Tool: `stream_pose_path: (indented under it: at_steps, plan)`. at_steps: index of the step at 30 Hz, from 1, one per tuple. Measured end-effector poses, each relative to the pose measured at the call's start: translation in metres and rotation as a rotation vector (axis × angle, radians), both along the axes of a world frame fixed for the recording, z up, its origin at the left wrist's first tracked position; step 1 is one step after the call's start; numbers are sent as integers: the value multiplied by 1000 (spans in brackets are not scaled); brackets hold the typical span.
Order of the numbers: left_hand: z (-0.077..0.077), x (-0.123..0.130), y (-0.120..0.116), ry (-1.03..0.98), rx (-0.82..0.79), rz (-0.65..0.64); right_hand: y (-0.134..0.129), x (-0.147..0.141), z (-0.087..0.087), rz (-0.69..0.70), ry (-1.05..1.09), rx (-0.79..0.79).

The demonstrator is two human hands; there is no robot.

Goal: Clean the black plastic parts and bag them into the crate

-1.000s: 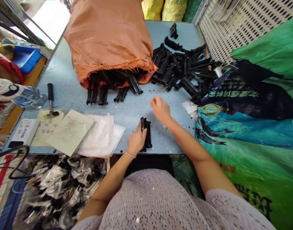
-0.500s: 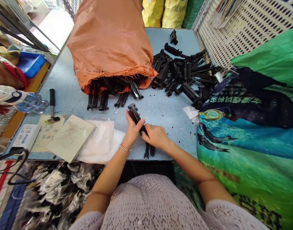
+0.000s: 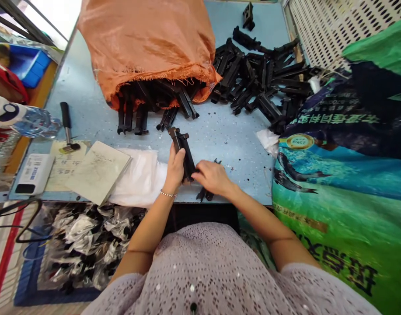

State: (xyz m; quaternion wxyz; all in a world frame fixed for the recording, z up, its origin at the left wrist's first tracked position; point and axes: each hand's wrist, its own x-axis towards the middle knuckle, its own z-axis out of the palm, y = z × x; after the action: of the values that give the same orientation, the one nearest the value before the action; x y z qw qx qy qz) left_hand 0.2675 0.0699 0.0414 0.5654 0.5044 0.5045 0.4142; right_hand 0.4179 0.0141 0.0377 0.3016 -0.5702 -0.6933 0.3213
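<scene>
Head view: a black plastic part, seemingly stiff and light, is gripped around its middle by the closed left hand; its lower end is touched by the half-open right hand.

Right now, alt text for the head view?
The left hand grips a long black plastic part above a speckled blue table, and the right hand touches its lower end. Beyond lie a heap of similar black parts and an orange woven sack with more at its mouth.
</scene>
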Motion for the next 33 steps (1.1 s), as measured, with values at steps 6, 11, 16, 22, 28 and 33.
stream_pose_path:
  at_steps: [6,11,16,22,28,33]
  plan:
    - [-17,-23,-2,328,79,-111,27,32,4,49,-332,-14]
    - [-35,-11,-45,863,108,-330,158,125,10,-806,-592,-133]
    - [-30,-9,-60,1026,193,-385,199,169,11,-805,-494,-376]
    - [-18,-7,-21,263,114,-224,82,115,21,-568,-129,-241]
    - [11,25,2,-733,-343,-329,-17,26,11,92,674,-542]
    - [22,3,-14,-493,-196,-107,0,22,34,0,246,-273]
